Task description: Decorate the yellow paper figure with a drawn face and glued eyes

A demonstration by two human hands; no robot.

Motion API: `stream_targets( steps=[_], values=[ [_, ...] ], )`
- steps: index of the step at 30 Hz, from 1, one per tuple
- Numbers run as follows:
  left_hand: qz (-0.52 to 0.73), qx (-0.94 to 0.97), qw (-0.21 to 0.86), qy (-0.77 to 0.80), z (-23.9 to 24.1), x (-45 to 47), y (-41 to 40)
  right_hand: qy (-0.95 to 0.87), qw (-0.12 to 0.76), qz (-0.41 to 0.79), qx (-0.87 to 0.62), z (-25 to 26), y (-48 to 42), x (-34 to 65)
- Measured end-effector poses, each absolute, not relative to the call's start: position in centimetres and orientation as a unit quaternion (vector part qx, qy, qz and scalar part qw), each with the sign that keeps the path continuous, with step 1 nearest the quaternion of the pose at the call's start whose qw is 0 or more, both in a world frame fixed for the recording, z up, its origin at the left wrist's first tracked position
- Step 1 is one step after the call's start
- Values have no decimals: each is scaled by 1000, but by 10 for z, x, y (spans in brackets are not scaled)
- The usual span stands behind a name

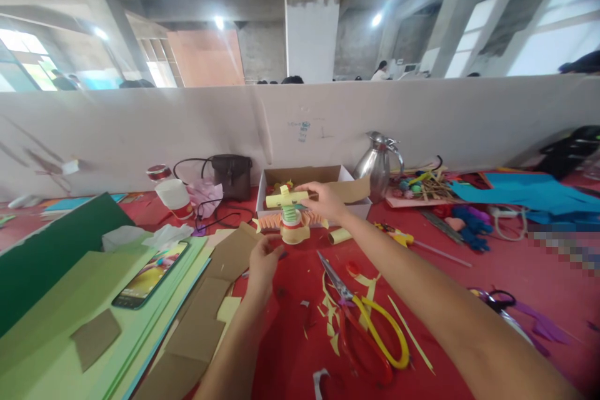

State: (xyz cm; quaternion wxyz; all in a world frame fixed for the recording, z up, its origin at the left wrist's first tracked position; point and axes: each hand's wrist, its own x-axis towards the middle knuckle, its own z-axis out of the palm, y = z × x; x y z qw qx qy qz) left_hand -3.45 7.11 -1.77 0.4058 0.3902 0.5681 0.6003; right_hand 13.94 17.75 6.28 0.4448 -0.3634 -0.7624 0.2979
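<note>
A small paper figure (291,219) stands on the red table, with a yellow cross top, a green folded neck, orange pleated arms and a tan base. My right hand (325,200) reaches out and pinches the right end of its yellow crossbar. My left hand (263,260) hovers just below and left of the figure, fingers curled around something small I cannot make out. Yellow-and-red-handled scissors (363,319) lie open on the table between my forearms, among yellow paper scraps.
An open cardboard box (313,176) sits behind the figure, a steel jug (377,164) to its right. A phone (150,275) lies on green paper sheets at the left, with brown card pieces (206,319) beside them. Blue paper (525,194) and other scissors (497,303) lie right.
</note>
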Motion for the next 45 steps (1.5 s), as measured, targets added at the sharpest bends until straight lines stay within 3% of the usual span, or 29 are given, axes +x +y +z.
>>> stream_targets(
  steps=[8, 12, 23, 36, 41, 45],
  values=[
    [502, 608, 159, 594, -25, -33, 70, -795, 436, 249, -340, 49, 173, 141],
    [413, 671, 90, 609, -28, -32, 67, -795, 432, 254, -342, 36, 174, 142],
    [373, 675, 64, 633, -26, -33, 65, -783, 444, 262, -348, 49, 176, 148],
    [434, 660, 50, 611, -24, -32, 68, -781, 444, 257, -357, 56, 171, 150],
    [500, 581, 31, 642, 11, -43, 81, -790, 428, 256, -357, 56, 170, 149],
    [433, 652, -24, 621, 59, -60, 107, -793, 424, 259, -352, 56, 173, 150]
  ],
)
